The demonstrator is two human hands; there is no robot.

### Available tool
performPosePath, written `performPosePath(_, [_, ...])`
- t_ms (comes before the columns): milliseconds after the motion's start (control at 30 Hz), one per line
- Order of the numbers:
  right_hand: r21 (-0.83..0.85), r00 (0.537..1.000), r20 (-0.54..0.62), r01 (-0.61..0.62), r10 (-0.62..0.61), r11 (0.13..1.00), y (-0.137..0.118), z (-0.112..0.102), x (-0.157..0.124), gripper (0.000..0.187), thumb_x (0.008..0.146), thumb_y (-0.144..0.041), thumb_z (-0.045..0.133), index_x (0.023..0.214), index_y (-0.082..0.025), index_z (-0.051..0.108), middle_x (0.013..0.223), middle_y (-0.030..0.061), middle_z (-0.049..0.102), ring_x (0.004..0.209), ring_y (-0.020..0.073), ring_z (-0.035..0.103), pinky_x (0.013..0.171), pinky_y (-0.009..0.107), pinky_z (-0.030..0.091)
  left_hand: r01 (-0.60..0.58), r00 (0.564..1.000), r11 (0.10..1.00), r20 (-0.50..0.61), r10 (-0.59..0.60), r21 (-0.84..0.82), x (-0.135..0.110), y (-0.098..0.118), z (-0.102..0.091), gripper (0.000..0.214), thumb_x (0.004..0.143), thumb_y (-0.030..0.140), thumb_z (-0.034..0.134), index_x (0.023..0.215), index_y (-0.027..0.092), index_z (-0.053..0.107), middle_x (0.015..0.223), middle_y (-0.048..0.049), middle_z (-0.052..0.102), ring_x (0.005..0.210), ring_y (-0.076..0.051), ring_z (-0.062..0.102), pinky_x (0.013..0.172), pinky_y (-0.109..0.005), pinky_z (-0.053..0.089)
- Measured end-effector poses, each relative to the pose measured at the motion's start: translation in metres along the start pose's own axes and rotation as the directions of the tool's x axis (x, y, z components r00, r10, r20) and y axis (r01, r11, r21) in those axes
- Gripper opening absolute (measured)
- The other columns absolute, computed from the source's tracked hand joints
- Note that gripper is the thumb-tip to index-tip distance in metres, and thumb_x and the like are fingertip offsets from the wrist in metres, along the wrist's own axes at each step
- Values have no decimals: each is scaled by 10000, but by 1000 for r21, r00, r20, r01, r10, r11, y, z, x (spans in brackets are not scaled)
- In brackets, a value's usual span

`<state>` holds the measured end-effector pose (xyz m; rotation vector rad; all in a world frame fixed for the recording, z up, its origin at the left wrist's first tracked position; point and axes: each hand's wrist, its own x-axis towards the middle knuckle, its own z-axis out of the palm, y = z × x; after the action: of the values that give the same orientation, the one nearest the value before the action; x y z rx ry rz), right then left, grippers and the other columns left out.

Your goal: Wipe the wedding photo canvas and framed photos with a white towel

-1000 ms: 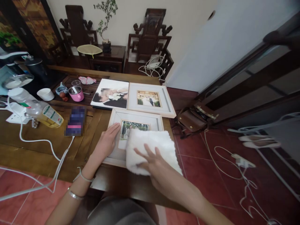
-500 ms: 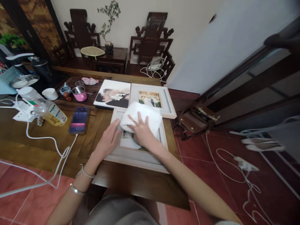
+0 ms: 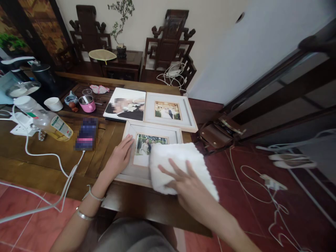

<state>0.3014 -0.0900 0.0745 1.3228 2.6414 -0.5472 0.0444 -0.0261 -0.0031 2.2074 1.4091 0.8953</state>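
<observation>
Head view: a white cloth (image 3: 181,152) lies under the spread right fingers (image 3: 177,168), a picture frame (image 3: 143,159) under the close-together left fingers (image 3: 125,144).

Nearer frame (image 3: 143,170): flat on wooden table (image 3: 126,197). Left hand (image 3: 120,154): laid along frame's left edge. Right hand (image 3: 190,185): fingers spread on white cloth (image 3: 177,155), covering frame's near right corner. Beyond frame: portrait print (image 3: 128,105), second frame (image 3: 184,110). Left of frame: bottle (image 3: 60,127), pink mug (image 3: 86,105).

No lettering is legible, the bottle label (image 3: 61,127) included.
</observation>
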Motion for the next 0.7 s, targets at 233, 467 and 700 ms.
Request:
performPosePath(233, [-12,961,-256,-109,102,994,59,-7,13,638,587,68,371,1094,-172,676,1437,115,476,1404,317,271,1101,683,194,-22,993,999,121,16,50,-3,-4,-1,606,802,-28,345,1346,201,478,1461,-120,456,1387,-216,375,1082,-515,365])
performPosePath(467, [-218,887,-443,38,-133,975,39,-21,129,719,677,116,397,1300,-205,559,1531,107,329,1441,292,182,1132,629,162,-79,997,996,7,80,-40,-1,-17,6,543,814,-12,363,1291,178,539,1381,-129,540,1338,-212,449,1111,-470,368])
performPosePath(700, [-307,936,-291,107,-200,946,35,-17,150,652,691,110,443,1247,-185,610,1442,116,476,1403,279,306,1134,558,215,-123,992,988,-43,120,-97,-1,-22,8,520,830,6,355,1278,172,560,1349,-128,570,1312,-203,480,1108,-450,389])
